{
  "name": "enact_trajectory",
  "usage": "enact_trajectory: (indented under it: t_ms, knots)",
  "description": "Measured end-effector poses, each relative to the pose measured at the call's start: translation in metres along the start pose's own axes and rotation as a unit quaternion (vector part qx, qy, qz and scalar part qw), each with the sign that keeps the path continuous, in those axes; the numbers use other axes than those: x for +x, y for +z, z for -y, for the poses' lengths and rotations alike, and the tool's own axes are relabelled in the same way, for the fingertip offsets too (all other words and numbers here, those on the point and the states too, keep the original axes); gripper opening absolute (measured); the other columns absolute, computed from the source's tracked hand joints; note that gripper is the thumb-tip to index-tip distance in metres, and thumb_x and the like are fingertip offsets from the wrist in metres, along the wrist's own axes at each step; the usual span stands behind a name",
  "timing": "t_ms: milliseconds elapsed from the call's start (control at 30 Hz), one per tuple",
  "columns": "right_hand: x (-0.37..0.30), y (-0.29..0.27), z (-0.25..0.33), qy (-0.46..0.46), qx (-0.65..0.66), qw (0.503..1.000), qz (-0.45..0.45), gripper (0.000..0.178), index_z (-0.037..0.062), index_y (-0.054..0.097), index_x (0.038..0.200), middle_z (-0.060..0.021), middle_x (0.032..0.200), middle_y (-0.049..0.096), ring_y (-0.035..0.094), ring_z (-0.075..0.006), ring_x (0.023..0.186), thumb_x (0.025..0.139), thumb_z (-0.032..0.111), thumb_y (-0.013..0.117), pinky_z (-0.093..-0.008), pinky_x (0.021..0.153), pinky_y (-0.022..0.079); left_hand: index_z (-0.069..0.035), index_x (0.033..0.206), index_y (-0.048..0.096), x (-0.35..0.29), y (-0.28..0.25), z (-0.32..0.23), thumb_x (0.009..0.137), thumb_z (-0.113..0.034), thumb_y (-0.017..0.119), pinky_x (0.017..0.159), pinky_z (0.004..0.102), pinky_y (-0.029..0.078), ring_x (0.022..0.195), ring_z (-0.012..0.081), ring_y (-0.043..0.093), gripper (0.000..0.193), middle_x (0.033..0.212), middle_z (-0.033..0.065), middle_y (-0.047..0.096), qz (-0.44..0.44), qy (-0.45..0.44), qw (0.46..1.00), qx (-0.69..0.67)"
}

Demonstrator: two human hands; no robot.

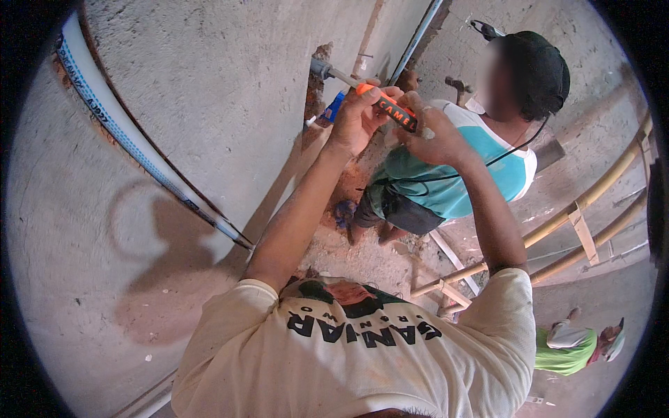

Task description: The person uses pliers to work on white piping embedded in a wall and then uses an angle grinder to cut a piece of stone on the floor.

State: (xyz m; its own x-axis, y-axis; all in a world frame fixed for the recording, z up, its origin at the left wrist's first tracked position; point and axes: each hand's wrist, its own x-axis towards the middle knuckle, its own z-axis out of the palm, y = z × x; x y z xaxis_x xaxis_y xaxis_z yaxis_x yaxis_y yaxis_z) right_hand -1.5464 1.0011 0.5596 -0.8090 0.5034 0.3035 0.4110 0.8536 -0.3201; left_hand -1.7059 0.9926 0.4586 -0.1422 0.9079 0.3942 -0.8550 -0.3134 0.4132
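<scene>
tool [396, 113], orange-black — left hand [357, 125] pinching front, right hand [433, 139] gripping rear

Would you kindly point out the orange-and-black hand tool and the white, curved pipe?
Orange-and-black hand tool [396, 112]: head view, on its handle.
White, curved pipe [130, 138]: head view, on its outer surface, around mid-length.

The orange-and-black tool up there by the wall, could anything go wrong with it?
Maybe. The pale rod in front of the orange-and-black tool runs to the gray fitting, so a slip might scrape the left hand on the broken, rough wall hole. Also, the co-worker is close beside the right hand, so a sudden jerk could bump them.
</scene>
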Motion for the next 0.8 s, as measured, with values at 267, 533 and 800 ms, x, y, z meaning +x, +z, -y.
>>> enact_trajectory:
  t_ms: [267,533,800]
  knots:
    - [0.006,0.005,-0.009,0.011,-0.041,0.999,0.023,0.033,0.0037,0.052,0.112,-0.0179,0.089,0.059,0.059,-0.0313,0.082,0.081,0.011,0.062,-0.0385,0.074,0.045,-0.011,0.103,0.055,0.002,0.002,0.001,0.085,-0.017,0.066,0.071,0.0271,0.052,0.097,0.0188,0.063,0.022,0.102,0.0119,0.065,-0.018,0.004,1.0,0.018]
    - [0.006,0.001,0.004,-0.002,-0.036,0.999,-0.001,0.034,0.0038,0.052,0.112,-0.0184,0.09,0.059,0.06,-0.0335,0.085,0.08,0.009,0.063,-0.0392,0.073,0.046,-0.011,0.104,0.054,0.006,-0.004,0.002,0.086,-0.018,0.065,0.076,0.0293,0.053,0.096,0.0189,0.063,0.022,0.103,0.0116,0.065,0.004,0.012,1.0,0.01]
    - [0.014,-0.001,-0.01,0.093,-0.033,0.994,0.047,0.044,-0.0006,0.041,0.116,-0.0308,0.089,0.06,0.059,-0.047,0.088,0.078,0.014,0.059,-0.0524,0.077,0.046,-0.009,0.106,0.054,0.008,0.002,0.005,0.084,-0.026,0.067,0.084,0.0331,0.055,0.096,0.0208,0.063,0.03,0.108,0.0133,0.063,-0.011,0.027,0.998,0.05]
